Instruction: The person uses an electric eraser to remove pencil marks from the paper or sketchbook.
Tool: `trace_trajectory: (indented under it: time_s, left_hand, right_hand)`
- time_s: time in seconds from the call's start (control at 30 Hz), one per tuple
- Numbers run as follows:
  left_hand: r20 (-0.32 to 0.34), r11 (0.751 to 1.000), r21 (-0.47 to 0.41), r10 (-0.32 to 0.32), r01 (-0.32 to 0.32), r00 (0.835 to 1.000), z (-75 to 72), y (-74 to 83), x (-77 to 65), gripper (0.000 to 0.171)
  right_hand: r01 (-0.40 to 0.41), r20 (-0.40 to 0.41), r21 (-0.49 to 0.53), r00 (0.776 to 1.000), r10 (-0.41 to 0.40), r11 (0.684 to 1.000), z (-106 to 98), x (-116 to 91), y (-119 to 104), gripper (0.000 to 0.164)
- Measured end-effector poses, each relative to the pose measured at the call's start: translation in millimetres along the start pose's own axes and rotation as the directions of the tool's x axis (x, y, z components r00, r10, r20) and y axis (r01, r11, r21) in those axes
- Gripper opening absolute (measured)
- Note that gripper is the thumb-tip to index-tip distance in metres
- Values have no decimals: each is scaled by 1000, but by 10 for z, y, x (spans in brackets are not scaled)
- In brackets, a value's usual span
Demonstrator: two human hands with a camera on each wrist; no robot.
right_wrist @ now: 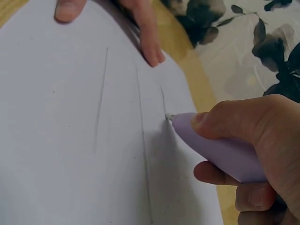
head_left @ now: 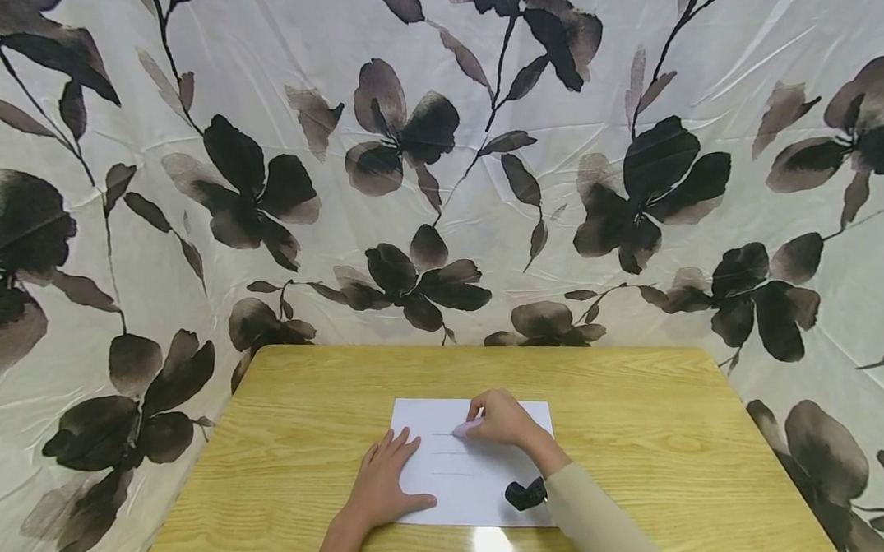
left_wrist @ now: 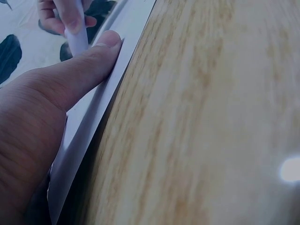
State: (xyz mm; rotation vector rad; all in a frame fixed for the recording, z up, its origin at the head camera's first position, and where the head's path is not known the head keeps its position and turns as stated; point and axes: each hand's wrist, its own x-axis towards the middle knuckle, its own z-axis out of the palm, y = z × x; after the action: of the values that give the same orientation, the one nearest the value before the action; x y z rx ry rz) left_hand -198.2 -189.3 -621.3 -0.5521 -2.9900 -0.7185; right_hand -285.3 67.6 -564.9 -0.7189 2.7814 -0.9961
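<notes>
A white sheet of paper (head_left: 489,500) lies on the wooden table, with three thin grey pencil lines (right_wrist: 140,108) across it. My right hand (head_left: 506,420) grips a thick lavender electric eraser (right_wrist: 225,150), thumb along its side. Its small pale tip touches the paper at the end of the farthest line, which looks shorter than the middle one. Spread over the paper's left edge is my left hand (head_left: 380,484), fingers straight and thumb apart. In the left wrist view its thumb (left_wrist: 89,65) rests on the paper near the edge.
The light wooden table (head_left: 641,432) extends around the sheet on all sides. Behind it hangs a white cloth (head_left: 515,248) with dark flowers. Small dark specks dot the paper. A black wrist device (head_left: 526,495) sits over the paper's lower right part.
</notes>
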Motion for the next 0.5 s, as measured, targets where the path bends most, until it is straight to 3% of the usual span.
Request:
trace_trajectory:
  time_s: [0.5]
  left_hand:
    - [10, 1000, 5, -1, 1, 1000, -20, -13, -8, 101]
  right_hand:
    - [3, 36, -10, 999, -2, 1000, 33, 74, -67, 17]
